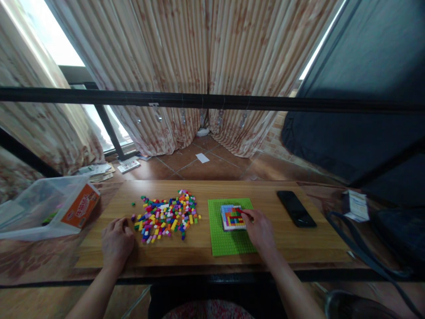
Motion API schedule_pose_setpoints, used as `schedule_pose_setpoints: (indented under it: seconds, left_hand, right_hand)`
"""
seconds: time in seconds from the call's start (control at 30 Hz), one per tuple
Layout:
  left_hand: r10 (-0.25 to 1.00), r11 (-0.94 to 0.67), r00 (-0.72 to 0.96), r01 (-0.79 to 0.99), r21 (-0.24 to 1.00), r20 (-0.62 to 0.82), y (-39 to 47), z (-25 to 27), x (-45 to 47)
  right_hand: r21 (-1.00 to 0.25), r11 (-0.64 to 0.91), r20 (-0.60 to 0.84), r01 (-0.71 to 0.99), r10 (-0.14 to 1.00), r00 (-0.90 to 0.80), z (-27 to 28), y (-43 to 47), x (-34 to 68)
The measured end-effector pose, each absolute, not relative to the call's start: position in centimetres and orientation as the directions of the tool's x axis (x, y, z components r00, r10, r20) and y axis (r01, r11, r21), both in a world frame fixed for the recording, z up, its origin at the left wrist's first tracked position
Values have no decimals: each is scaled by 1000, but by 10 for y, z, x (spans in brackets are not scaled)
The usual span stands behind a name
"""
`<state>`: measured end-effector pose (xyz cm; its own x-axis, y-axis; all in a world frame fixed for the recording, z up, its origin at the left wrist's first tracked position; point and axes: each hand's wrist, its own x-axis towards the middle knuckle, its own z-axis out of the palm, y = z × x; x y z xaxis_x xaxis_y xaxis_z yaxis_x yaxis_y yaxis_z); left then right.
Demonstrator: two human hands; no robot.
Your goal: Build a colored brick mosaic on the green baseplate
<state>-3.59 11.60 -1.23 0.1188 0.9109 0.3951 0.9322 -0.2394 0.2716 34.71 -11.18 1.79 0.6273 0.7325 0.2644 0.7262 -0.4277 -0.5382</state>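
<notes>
On the table, my left hand (117, 243) rests just left of a loose pile of small multicoloured toy bricks (166, 217). Its fingers are curled in, and whatever may be under them is hidden. My right hand (260, 230) pinches a slim red piece (244, 212) over a small square brick build (232, 218). That build has a pale border with red, yellow, green, orange and blue bricks inside. It sits on a green studded baseplate (219, 243), whose right side is partly covered by my right hand. Whether the red piece touches the build I cannot tell.
A black phone (296, 209) lies right of the baseplate on the wooden table (206, 259). At the left stands a clear plastic box (36, 228) with an orange label. A dark bar (186, 99) crosses the view ahead. A strap (361, 252) hangs at the right.
</notes>
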Motion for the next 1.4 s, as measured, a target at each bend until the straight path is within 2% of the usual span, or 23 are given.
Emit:
schedule_pose_setpoints:
  seconds: [0.27, 0.47, 0.77, 0.93, 1.03, 1.17, 1.27, 1.4]
  left_hand:
    - [914, -238, 123, 934, 267, 386, 117, -13, -37]
    - [909, -233, 99, 926, 296, 405, 114, -14, -35]
    - [910, -224, 74, 916, 333, 407, 108, -14, -31]
    - [918, -211, 59, 909, 359, 392, 106, -13, -30]
    - [922, -200, 48, 908, 368, 383, 105, -12, -29]
    - [922, -200, 48, 908, 369, 383, 105, -12, -29]
    - [918, -207, 52, 909, 362, 394, 105, -14, -30]
    - [917, -203, 48, 910, 361, 396, 107, -16, -31]
  right_hand:
    - [-543, -438, 252, 717, 729, 636, 30, -99, 359]
    - [-604, -309, 248, 735, 803, 541, 32, -103, 344]
    - [-477, -343, 230, 809, 840, 492, 18, -102, 323]
    - [-475, -327, 327, 817, 796, 509, 26, -103, 317]
    - [-522, -210, 357, 827, 826, 436, 36, -91, 292]
    - [-504, -53, 268, 862, 939, 214, 40, -60, 248]
    - [-432, -71, 171, 899, 972, 159, 33, -37, 228]
    - [-345, -127, 104, 930, 980, 172, 26, -18, 226]
